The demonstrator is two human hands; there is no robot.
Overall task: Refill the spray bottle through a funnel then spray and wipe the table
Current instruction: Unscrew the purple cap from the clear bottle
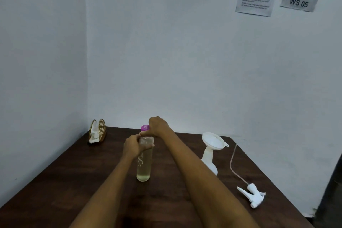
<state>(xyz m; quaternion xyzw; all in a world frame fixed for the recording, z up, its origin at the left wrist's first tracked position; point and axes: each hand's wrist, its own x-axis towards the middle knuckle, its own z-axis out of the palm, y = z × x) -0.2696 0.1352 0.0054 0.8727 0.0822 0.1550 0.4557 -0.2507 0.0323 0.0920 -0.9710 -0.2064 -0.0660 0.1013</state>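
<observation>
Both hands meet at the top of a clear refill bottle (144, 163) of pale yellowish liquid standing upright on the dark wooden counter (55, 181): the left hand (132, 146) wraps its fingers around the bottle's upper part, and the right hand (157, 126) curls over its pink cap (144, 127). To the right of the hands stands the white spray bottle (210, 159) with a white funnel (214, 140) seated in its neck. Nearer and further right lies its detached trigger sprayer (254, 195) with its tube, while a wire holder with a cloth (97, 133) sits far left of the hands.
</observation>
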